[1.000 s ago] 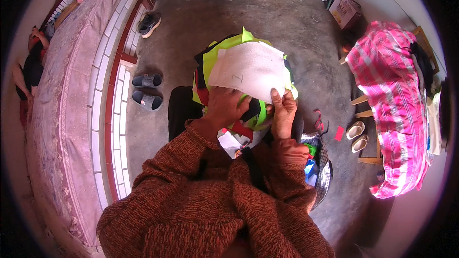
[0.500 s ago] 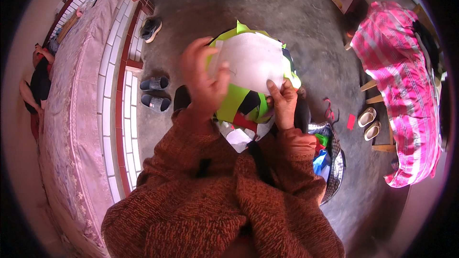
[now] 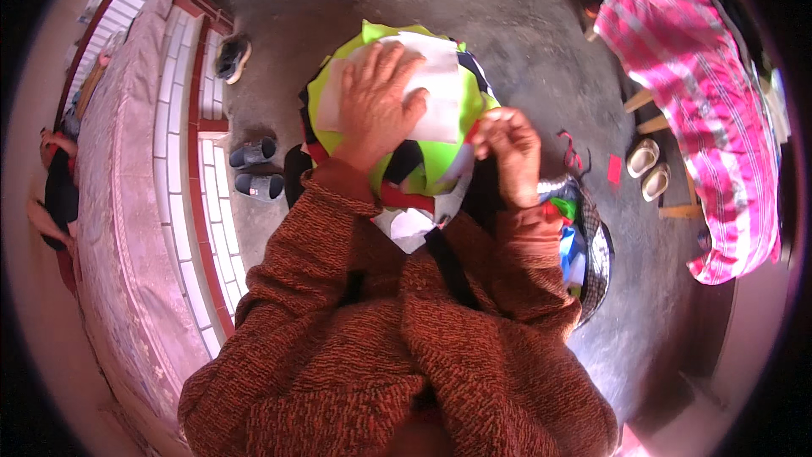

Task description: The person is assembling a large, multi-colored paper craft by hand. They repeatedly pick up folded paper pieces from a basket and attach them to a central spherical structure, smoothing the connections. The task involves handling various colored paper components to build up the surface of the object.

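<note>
Lying in front of a person in rust-brown knitwear (image 3: 338, 355): one fabric pile (image 3: 444, 162), roughly round, lime green, black and red, with uneven edges. On top of it, one white cloth (image 3: 441, 89), spread broadly flat, its left part more shaded.

Stage of work, by judgement: laying-on of the white cloth, apparently done, most of the pile's upper face being covered. Coloured edges, sticking out around it on several sides. Fastening between the layers: none visible, so probably outstanding; stitches this fine may not show from where I stand.

Left hand (image 3: 378, 104): one, fingers spread, palm down, pressing on the white cloth.

Right hand (image 3: 510, 148): one, apart from the left, just beside the pile's right edge; fingers curled, thumb brought close to them. Whether anything thin is pinched there, or the edge touched, is unclear.

Nearby, at the right forearm: one checked bag (image 3: 599, 258), scraps (image 3: 568, 245) in blue, green and red inside. On the floor (image 3: 541, 59): one red scrap (image 3: 615, 168); pale shoes (image 3: 650, 171), a pair.
</note>
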`<state>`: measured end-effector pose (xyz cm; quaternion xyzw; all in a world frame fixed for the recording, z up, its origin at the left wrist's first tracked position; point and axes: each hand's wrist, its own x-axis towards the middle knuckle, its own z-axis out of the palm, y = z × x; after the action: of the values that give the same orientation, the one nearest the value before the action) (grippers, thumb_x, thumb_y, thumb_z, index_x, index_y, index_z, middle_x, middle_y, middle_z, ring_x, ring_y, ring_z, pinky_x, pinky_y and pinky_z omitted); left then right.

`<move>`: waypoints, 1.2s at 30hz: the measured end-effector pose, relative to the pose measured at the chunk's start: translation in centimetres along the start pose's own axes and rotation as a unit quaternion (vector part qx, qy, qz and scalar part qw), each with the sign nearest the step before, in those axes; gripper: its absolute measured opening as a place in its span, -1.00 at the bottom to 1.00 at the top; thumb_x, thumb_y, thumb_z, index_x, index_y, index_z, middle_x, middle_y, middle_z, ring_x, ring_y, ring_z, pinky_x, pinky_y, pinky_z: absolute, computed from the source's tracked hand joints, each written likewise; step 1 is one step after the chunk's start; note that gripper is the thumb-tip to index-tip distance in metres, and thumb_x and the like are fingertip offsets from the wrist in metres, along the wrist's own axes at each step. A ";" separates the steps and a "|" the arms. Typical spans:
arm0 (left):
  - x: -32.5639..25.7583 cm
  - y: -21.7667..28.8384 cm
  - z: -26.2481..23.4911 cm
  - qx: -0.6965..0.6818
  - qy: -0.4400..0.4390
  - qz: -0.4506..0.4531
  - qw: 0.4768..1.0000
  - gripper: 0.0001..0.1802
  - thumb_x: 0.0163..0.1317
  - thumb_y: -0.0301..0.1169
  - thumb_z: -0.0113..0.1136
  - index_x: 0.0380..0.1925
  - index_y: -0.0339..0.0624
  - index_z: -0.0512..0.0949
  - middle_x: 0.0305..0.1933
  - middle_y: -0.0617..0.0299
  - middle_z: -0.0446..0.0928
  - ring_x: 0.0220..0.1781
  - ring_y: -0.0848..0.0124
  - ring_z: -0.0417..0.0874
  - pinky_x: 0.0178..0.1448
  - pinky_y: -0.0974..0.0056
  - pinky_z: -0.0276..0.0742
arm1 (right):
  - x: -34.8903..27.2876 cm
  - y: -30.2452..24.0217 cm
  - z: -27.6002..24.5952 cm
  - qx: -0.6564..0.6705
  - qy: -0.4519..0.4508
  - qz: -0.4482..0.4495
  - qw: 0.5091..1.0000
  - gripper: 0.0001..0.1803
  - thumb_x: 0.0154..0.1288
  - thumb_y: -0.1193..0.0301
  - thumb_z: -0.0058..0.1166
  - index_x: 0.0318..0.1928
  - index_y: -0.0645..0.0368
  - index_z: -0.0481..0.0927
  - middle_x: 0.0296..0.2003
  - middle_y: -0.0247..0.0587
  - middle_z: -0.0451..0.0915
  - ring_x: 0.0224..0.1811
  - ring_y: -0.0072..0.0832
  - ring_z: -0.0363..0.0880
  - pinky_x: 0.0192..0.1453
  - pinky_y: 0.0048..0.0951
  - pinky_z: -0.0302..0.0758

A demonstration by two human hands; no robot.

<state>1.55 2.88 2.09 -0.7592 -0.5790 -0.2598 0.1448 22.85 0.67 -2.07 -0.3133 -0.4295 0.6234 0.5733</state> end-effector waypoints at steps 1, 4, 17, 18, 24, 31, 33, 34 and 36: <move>-0.1 0.1 0.2 0.004 -0.003 0.000 1.000 -0.51 0.11 -0.16 0.18 0.10 0.12 0.54 0.28 0.20 0.42 0.39 0.15 0.30 0.39 -0.07 0.11 | -0.3 -0.7 -1.6 -0.008 0.050 -0.014 0.999 -0.92 0.38 0.51 0.04 -0.14 0.17 0.53 -0.45 -0.37 0.57 -0.51 -0.62 0.49 -0.42 -0.63 0.42; -0.1 -0.3 0.0 0.008 -0.012 0.009 1.000 -0.52 0.15 -0.18 0.17 0.12 0.13 0.53 0.28 0.20 0.42 0.39 0.16 0.30 0.43 -0.05 0.09 | -1.7 -1.9 -8.1 -0.027 0.180 0.003 0.983 -0.91 0.35 0.51 0.08 -0.16 0.17 0.55 -0.45 -0.32 0.58 -0.50 -0.59 0.50 -0.40 -0.60 0.44; 0.5 -0.8 0.2 -0.029 -0.024 0.057 0.998 -0.52 0.16 -0.21 0.12 0.13 0.04 0.52 0.23 0.15 0.46 0.33 0.11 0.37 0.35 0.03 0.21 | -24.8 11.3 -31.5 -0.227 0.476 0.280 0.802 -0.84 0.21 0.39 0.11 -0.24 0.20 0.59 -0.52 -0.26 0.60 -0.60 -0.57 0.56 -0.62 -0.54 0.46; 0.6 -0.7 0.0 -0.028 -0.026 0.057 0.998 -0.52 0.16 -0.21 0.12 0.13 0.03 0.53 0.23 0.14 0.46 0.33 0.10 0.37 0.35 0.03 0.21 | -25.4 12.1 -31.3 -0.238 0.470 0.295 0.797 -0.83 0.21 0.39 0.12 -0.22 0.19 0.58 -0.50 -0.26 0.61 -0.58 -0.55 0.58 -0.62 -0.54 0.48; 1.3 0.0 -0.5 -0.046 -0.037 0.095 0.994 -0.55 0.20 -0.28 0.07 0.10 -0.15 0.52 0.18 0.01 0.47 0.27 0.01 0.41 0.33 0.00 0.27 | -28.1 16.7 -30.8 -0.444 0.397 0.336 0.730 -0.70 0.02 0.23 0.26 -0.21 0.04 0.66 -0.30 -0.17 0.70 -0.22 -0.22 0.68 -0.04 -0.24 0.53; 1.2 0.0 -0.5 -0.048 -0.061 0.079 0.994 -0.53 0.22 -0.29 0.00 0.12 -0.21 0.50 0.21 -0.08 0.43 0.29 -0.03 0.39 0.37 0.00 0.22 | -24.0 16.0 -26.8 -0.464 0.322 0.268 0.780 -0.68 0.05 0.30 0.27 -0.15 0.09 0.63 -0.32 -0.17 0.70 -0.23 -0.27 0.68 -0.11 -0.28 0.55; 1.2 -0.1 -0.6 -0.052 -0.082 0.076 0.992 -0.51 0.26 -0.30 -0.06 0.16 -0.24 0.46 0.26 -0.13 0.38 0.33 -0.05 0.34 0.42 0.02 0.18 | -23.5 16.2 -26.6 -0.446 0.286 0.232 0.816 -0.69 0.07 0.35 0.27 -0.14 0.12 0.62 -0.32 -0.18 0.70 -0.24 -0.30 0.68 -0.12 -0.31 0.55; 1.3 0.0 -0.6 -0.052 -0.086 0.074 0.992 -0.51 0.26 -0.30 -0.06 0.16 -0.25 0.46 0.26 -0.14 0.38 0.33 -0.06 0.34 0.42 0.02 0.17 | -23.4 16.8 -27.1 -0.467 0.267 0.240 0.808 -0.73 0.12 0.39 0.26 -0.14 0.12 0.63 -0.30 -0.22 0.69 -0.21 -0.35 0.68 -0.11 -0.33 0.55; 1.4 0.3 -0.8 -0.051 -0.094 0.069 0.992 -0.50 0.25 -0.30 -0.06 0.16 -0.27 0.45 0.26 -0.16 0.37 0.32 -0.07 0.34 0.41 0.02 0.17 | -23.0 17.3 -27.8 -0.470 0.242 0.252 0.811 -0.73 0.12 0.39 0.25 -0.13 0.13 0.63 -0.28 -0.22 0.69 -0.20 -0.36 0.68 -0.10 -0.34 0.55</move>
<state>1.90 3.54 3.54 -0.8249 -0.5218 -0.2063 0.0687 43.09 -16.58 -31.95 -0.7824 -0.4235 0.3724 0.2642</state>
